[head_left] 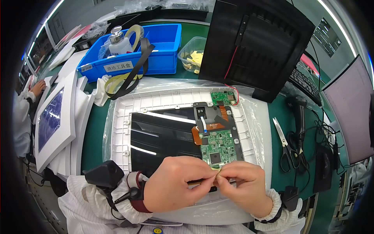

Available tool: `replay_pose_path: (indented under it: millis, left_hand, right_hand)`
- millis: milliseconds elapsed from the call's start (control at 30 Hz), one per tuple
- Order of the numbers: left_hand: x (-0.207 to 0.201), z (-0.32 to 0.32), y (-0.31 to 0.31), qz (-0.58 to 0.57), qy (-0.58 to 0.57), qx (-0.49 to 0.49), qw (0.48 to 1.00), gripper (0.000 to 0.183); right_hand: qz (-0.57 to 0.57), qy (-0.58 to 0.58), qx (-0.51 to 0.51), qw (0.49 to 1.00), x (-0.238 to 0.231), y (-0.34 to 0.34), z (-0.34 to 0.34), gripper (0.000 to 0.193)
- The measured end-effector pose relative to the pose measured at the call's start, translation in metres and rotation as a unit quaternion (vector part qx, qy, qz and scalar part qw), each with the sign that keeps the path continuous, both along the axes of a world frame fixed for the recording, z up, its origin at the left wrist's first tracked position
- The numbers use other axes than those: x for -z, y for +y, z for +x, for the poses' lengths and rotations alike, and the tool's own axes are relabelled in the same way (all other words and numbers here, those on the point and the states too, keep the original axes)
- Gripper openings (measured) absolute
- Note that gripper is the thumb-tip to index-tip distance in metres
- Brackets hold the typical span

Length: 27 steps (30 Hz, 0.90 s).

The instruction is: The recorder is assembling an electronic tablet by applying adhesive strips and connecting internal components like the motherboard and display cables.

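My left hand [175,183] and my right hand [245,183] meet over the near edge of an opened display unit, fingertips pinched together. Between them is a small pale-yellow strip [216,169], perhaps tape or paper; the fingers hide most of it. Under and beyond my hands is the unit's white plastic housing [121,117], with a glossy black panel [163,134] inside. A green circuit board [218,142] sits just beyond my fingertips, joined to orange flat cables [196,135]. A smaller green board [224,97] at the far edge has a red wire.
A blue bin [163,58] holding a pump bottle [120,43] and tape stands far left. Near it is a clear tub [191,50] with yellow pieces. A black panel [257,43] rises behind. Scissors [286,148] and a scanner [298,117] lie right. Another person's hand [38,88] shows far left.
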<state>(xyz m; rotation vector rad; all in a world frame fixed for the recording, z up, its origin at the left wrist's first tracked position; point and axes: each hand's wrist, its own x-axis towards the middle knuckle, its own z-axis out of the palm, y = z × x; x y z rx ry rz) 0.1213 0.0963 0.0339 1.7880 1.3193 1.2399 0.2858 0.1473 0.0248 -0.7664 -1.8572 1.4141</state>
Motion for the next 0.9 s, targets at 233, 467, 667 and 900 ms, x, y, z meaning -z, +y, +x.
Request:
replay_pose_path:
  millis: [233,467,667,900]
  left_hand:
    - [0.0006,-0.0026,0.0006,-0.024,-0.013,0.01,1.0,0.016]
    - [-0.002,-0.001,-0.0007,0.018,0.035,-0.015,0.999,0.017]
    - [0.0013,0.0021,-0.0006,0.068,0.061,-0.028,0.995,0.018]
    - [-0.0027,0.0021,-0.002,0.037,0.038,-0.024,0.998,0.017]
  right_hand:
    - [-0.023,-0.007,0.001,1.0,-0.0013,0.0,0.0005,0.008]
    - [-0.101,-0.002,-0.012,0.995,-0.0054,-0.0011,0.0001,0.01]
    - [-0.103,0.006,0.008,0.995,-0.0016,-0.0027,0.0,0.01]
    - [-0.091,0.004,0.006,0.996,-0.0023,-0.0026,-0.0001,0.008]
